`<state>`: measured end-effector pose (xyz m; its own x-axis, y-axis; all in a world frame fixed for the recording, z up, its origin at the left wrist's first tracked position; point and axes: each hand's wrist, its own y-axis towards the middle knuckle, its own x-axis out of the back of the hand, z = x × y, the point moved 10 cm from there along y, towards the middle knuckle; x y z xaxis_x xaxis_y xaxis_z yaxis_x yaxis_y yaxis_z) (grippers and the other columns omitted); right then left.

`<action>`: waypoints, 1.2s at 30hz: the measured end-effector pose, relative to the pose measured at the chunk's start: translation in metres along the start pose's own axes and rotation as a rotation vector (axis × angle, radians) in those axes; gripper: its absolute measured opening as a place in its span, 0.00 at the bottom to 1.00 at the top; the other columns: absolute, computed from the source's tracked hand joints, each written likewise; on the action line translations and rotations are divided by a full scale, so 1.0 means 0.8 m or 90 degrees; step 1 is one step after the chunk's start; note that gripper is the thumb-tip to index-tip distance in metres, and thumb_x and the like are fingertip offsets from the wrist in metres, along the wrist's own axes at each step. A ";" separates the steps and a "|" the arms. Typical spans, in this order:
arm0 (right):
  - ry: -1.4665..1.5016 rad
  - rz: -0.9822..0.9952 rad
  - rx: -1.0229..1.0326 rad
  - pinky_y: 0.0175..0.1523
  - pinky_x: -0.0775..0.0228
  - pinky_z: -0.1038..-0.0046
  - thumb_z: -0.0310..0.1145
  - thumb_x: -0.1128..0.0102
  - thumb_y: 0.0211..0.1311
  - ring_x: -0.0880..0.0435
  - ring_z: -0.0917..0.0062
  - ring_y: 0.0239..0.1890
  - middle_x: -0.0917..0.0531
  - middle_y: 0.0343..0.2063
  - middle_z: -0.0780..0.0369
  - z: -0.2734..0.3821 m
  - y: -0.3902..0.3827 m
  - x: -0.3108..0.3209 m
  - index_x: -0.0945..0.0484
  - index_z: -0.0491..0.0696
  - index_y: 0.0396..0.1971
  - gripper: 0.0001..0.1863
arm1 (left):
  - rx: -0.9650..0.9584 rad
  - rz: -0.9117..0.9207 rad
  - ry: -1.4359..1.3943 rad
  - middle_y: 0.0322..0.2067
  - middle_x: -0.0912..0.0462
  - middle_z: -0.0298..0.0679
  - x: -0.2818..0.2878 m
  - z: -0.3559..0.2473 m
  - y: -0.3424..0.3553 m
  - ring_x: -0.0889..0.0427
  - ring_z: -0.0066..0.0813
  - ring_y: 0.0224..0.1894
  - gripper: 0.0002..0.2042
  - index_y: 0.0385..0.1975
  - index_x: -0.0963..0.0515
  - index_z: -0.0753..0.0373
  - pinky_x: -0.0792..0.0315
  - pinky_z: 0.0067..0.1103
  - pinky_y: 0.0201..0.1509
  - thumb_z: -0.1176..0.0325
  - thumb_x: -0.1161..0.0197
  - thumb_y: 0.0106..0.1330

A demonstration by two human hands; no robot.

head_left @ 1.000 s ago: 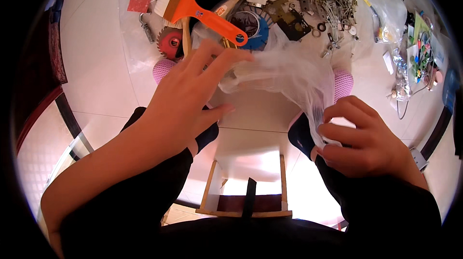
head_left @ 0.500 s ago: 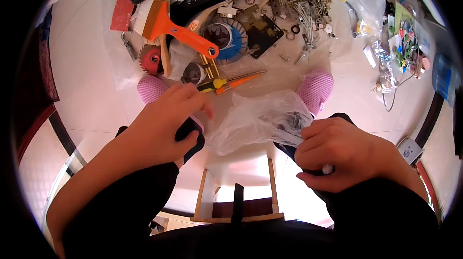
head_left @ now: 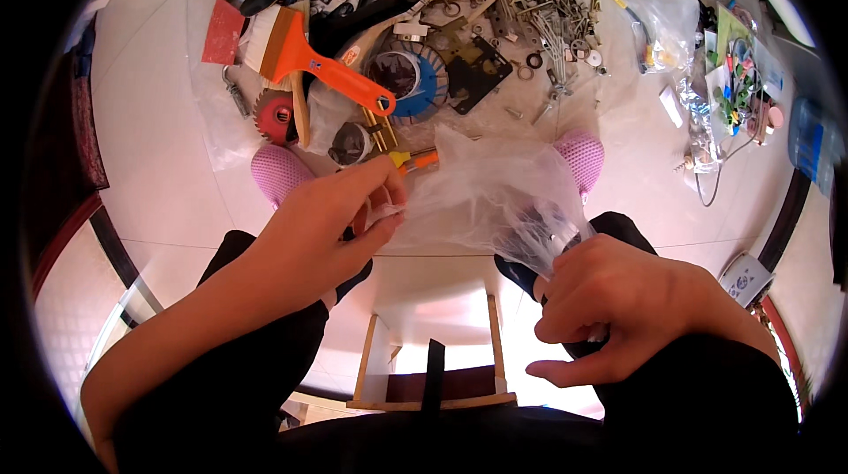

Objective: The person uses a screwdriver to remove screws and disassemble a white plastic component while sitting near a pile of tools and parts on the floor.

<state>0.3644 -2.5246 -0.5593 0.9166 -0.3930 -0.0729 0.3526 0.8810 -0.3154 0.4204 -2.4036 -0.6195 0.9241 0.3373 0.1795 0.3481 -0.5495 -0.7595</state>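
Holding up thin, clear, crumpled plastic bag (head_left: pixel 481 196) between both hands, over the gap between the feet. Pinching its left end between thumb and fingertips of left hand (head_left: pixel 327 218); clasping gathered right end in curled fingers of right hand (head_left: pixel 618 293), thumb stuck out and off the film. Can't tell contents or mouth position. Looks like mid-handling: stretching or straightening the bag. Probably calls for firm left pinch, right thumb brought in, gentle even pull on film this thin. Mind the far edge: overlapping in view with short orange and yellow tool handles (head_left: pixel 422 159); can't tell touching from apart. Hemmed in by pink mesh left slipper (head_left: pixel 280 172) and pink mesh right slipper (head_left: pixel 581 160); toward the body, by pale wood-edged box-like frame (head_left: pixel 375 359). Beyond: wide orange-handled brush with white bristles (head_left: pixel 331 75), toothed red round saw blade (head_left: pixel 274 116), heap of loose metal screws and washers (head_left: pixel 565 15), so poor room forward. Better room out left, over pale tiled floor (head_left: pixel 146 138) past the left slipper
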 end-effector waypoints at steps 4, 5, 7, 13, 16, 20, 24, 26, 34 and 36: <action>-0.110 -0.008 0.007 0.24 0.39 0.65 0.36 0.40 0.53 0.28 0.62 0.17 0.30 0.08 0.59 -0.008 -0.003 0.003 0.30 0.46 0.09 0.17 | -0.089 -0.116 -0.047 0.27 0.27 0.36 0.019 -0.009 -0.001 0.27 0.23 0.31 0.07 0.35 0.30 0.65 0.33 0.19 0.38 0.75 0.40 0.60; -0.111 -0.009 0.007 0.24 0.39 0.65 0.36 0.40 0.53 0.28 0.62 0.17 0.30 0.08 0.59 -0.010 -0.004 0.002 0.30 0.46 0.09 0.17 | -0.090 -0.115 -0.047 0.27 0.27 0.36 0.021 -0.011 -0.001 0.27 0.23 0.31 0.07 0.35 0.30 0.65 0.33 0.19 0.38 0.75 0.40 0.60; -0.120 -0.102 0.068 0.24 0.39 0.68 0.33 0.38 0.48 0.28 0.65 0.17 0.30 0.11 0.61 0.000 -0.010 0.015 0.32 0.46 0.09 0.16 | -0.189 -0.262 -0.057 0.28 0.26 0.35 0.055 -0.037 -0.014 0.27 0.22 0.32 0.05 0.33 0.28 0.65 0.34 0.17 0.39 0.77 0.40 0.58; -0.451 -0.368 0.246 0.27 0.38 0.76 0.25 0.38 0.40 0.34 0.75 0.17 0.34 0.14 0.67 0.028 -0.042 0.038 0.34 0.48 0.12 0.11 | -0.292 -0.211 0.045 0.25 0.25 0.37 0.061 -0.058 -0.043 0.25 0.27 0.29 0.11 0.27 0.25 0.65 0.33 0.19 0.35 0.86 0.39 0.43; -0.354 -0.232 0.147 0.28 0.35 0.75 0.26 0.36 0.41 0.30 0.73 0.20 0.33 0.14 0.66 -0.013 -0.028 0.022 0.30 0.49 0.15 0.09 | -0.182 -0.053 -0.039 0.28 0.25 0.38 0.024 -0.024 -0.027 0.24 0.27 0.30 0.10 0.31 0.24 0.65 0.30 0.20 0.33 0.82 0.38 0.49; -0.302 -0.155 0.061 0.33 0.33 0.71 0.30 0.39 0.47 0.27 0.69 0.27 0.29 0.19 0.63 -0.038 -0.019 0.014 0.27 0.48 0.14 0.08 | 0.014 0.101 -0.034 0.34 0.23 0.39 -0.015 0.021 -0.027 0.24 0.34 0.39 0.13 0.38 0.25 0.66 0.31 0.24 0.45 0.78 0.37 0.52; -0.245 -0.117 -0.009 0.41 0.31 0.68 0.30 0.40 0.51 0.26 0.68 0.36 0.26 0.25 0.61 -0.057 -0.010 0.009 0.23 0.46 0.19 0.06 | -0.067 0.179 0.118 0.40 0.24 0.40 -0.034 0.043 -0.035 0.27 0.34 0.48 0.16 0.45 0.27 0.64 0.33 0.25 0.52 0.73 0.38 0.56; -0.240 -0.157 0.018 0.44 0.32 0.66 0.30 0.39 0.50 0.25 0.67 0.37 0.25 0.25 0.61 -0.058 -0.012 0.009 0.23 0.45 0.22 0.05 | -0.047 0.118 -0.013 0.43 0.25 0.41 -0.028 0.044 -0.030 0.30 0.34 0.51 0.16 0.48 0.28 0.63 0.35 0.26 0.53 0.72 0.41 0.59; -0.033 -0.322 -0.050 0.53 0.37 0.69 0.29 0.38 0.52 0.22 0.69 0.37 0.18 0.31 0.62 -0.086 -0.018 0.047 0.21 0.46 0.33 0.08 | 0.121 0.161 0.062 0.37 0.23 0.40 -0.012 0.093 -0.038 0.25 0.35 0.43 0.16 0.50 0.28 0.60 0.34 0.27 0.53 0.70 0.43 0.62; -0.117 -0.385 0.003 0.47 0.35 0.70 0.29 0.38 0.53 0.24 0.71 0.32 0.17 0.30 0.62 -0.081 -0.020 0.069 0.20 0.46 0.33 0.07 | 0.046 0.023 0.087 0.37 0.22 0.40 0.017 0.088 -0.034 0.24 0.32 0.42 0.12 0.48 0.27 0.61 0.33 0.24 0.50 0.71 0.46 0.64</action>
<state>0.3974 -2.5775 -0.6200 0.5725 -0.7701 0.2813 0.8188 0.5189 -0.2456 0.4126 -2.3303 -0.6409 0.9504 0.2083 0.2311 0.3067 -0.5017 -0.8089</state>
